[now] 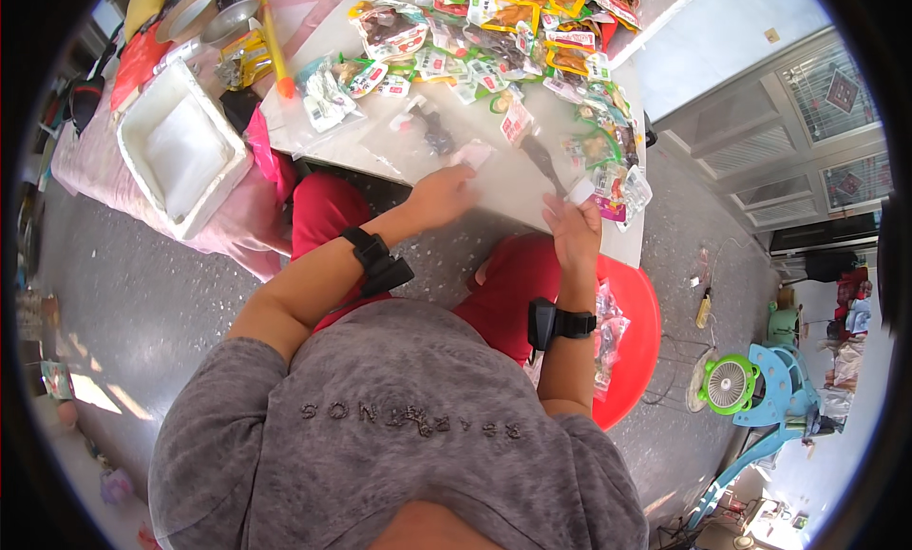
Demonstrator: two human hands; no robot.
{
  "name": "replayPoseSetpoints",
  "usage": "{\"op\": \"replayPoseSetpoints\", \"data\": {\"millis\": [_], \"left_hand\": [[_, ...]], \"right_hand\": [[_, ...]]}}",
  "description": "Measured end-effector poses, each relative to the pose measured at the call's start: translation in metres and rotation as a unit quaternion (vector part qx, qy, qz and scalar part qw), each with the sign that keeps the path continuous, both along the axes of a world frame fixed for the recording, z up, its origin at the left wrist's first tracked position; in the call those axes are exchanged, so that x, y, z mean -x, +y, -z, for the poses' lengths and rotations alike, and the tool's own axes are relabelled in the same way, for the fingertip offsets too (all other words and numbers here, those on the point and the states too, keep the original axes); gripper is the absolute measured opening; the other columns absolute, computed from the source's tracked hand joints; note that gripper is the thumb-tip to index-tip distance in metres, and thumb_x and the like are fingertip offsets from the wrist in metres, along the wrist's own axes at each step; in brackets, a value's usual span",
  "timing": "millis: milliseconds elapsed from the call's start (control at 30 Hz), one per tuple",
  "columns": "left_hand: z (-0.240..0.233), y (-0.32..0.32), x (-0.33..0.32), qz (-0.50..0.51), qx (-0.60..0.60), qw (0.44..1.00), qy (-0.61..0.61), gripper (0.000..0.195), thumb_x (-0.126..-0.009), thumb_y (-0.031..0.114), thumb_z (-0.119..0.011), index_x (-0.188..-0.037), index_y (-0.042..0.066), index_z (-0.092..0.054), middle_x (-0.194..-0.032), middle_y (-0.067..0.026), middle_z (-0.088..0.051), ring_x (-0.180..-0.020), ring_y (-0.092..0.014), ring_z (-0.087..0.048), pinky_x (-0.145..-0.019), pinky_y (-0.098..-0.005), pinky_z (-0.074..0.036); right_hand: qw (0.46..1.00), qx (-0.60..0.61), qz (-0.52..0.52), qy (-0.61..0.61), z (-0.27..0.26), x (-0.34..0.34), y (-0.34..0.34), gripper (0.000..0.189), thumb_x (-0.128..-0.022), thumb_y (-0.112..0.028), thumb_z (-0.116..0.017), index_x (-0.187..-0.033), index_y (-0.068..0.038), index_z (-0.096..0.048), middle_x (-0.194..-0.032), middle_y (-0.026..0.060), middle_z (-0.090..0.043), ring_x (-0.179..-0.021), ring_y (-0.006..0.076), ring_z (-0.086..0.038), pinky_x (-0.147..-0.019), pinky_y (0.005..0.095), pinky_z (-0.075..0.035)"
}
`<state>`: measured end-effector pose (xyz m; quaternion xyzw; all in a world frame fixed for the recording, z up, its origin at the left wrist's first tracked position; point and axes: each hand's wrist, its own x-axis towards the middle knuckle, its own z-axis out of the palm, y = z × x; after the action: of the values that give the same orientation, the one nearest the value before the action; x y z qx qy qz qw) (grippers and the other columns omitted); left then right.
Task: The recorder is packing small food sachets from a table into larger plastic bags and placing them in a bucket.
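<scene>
My left hand point(443, 195) is at the table's front edge, its fingers curled and blurred. Just beyond its fingertips lies a pale pinkish packet point(473, 154), beside a clear plastic bag point(399, 140) with a dark packaged piece point(436, 131) in it. Whether the left fingers touch anything is unclear. My right hand point(574, 231) pinches a small white packet point(581, 191) at the front right of the table. A long dark snack packet point(543, 159) with a red-and-white label point(516, 122) reaches down to the right fingertips.
Several colourful snack packets point(499, 23) are heaped across the white table point(509, 194). A white foam box point(182, 151) sits on pink cloth at left, near an orange-and-yellow tube point(274, 48). Beside my right leg stands a red tub point(638, 336) holding packets. A green fan point(728, 384) is farther right.
</scene>
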<state>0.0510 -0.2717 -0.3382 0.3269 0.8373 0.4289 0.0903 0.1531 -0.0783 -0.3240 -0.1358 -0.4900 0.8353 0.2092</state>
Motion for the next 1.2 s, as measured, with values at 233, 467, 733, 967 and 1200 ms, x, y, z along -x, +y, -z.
{"op": "replayPoseSetpoints", "data": {"millis": [233, 467, 733, 967, 1200], "left_hand": [[-0.028, 0.013, -0.018, 0.020, -0.352, 0.668, -0.655, 0.030, -0.074, 0.019, -0.048, -0.100, 0.007, -0.041, -0.092, -0.0038, -0.049, -0.082, -0.018, -0.049, -0.065, -0.0289, -0.041], [-0.010, 0.015, -0.012, 0.020, -0.371, 0.667, -0.646, 0.025, -0.074, 0.010, -0.043, -0.098, 0.007, -0.036, -0.095, -0.0083, -0.046, -0.084, -0.023, -0.048, -0.070, -0.0336, -0.040], [-0.005, 0.023, -0.017, 0.031, -0.257, 0.804, -0.535, 0.025, -0.072, 0.015, -0.050, -0.095, 0.006, -0.048, -0.087, -0.0063, -0.052, -0.075, -0.015, -0.052, -0.062, -0.0265, -0.042], [-0.007, -0.003, -0.012, -0.031, 0.028, 0.972, 0.231, 0.026, -0.065, 0.022, -0.053, -0.083, 0.004, -0.049, -0.077, -0.0118, -0.049, -0.067, -0.026, -0.051, -0.060, -0.0341, -0.042], [0.009, -0.001, -0.005, -0.053, 0.111, 0.986, 0.109, 0.016, -0.066, 0.017, -0.046, -0.072, 0.003, -0.047, -0.073, -0.0152, -0.048, -0.067, -0.031, -0.048, -0.059, -0.0374, -0.041]], "right_hand": [[0.940, -0.320, -0.098, 0.061, 0.004, -0.017, -0.012, 0.018, -0.070, 0.010, -0.043, -0.082, -0.002, -0.048, -0.098, 0.0077, -0.047, -0.089, 0.0147, -0.045, -0.072, 0.0220, -0.037], [0.998, 0.036, -0.044, 0.010, -0.010, -0.018, -0.038, 0.026, -0.073, 0.005, -0.039, -0.097, -0.004, -0.040, -0.099, 0.0093, -0.045, -0.088, 0.0176, -0.046, -0.070, 0.0314, -0.042], [0.988, 0.147, -0.045, -0.011, 0.004, -0.012, -0.038, 0.016, -0.076, -0.001, -0.039, -0.091, -0.003, -0.042, -0.088, 0.0093, -0.049, -0.078, 0.0192, -0.050, -0.067, 0.0330, -0.044], [0.995, 0.080, 0.064, 0.014, 0.008, -0.022, -0.019, 0.009, -0.076, 0.000, -0.038, -0.083, -0.001, -0.043, -0.077, 0.0095, -0.049, -0.071, 0.0176, -0.051, -0.066, 0.0321, -0.046], [0.992, 0.076, 0.085, -0.046, 0.010, -0.038, -0.021, 0.010, -0.076, -0.001, -0.038, -0.085, -0.001, -0.042, -0.076, 0.0106, -0.050, -0.064, 0.0191, -0.053, -0.059, 0.0300, -0.047]]}}
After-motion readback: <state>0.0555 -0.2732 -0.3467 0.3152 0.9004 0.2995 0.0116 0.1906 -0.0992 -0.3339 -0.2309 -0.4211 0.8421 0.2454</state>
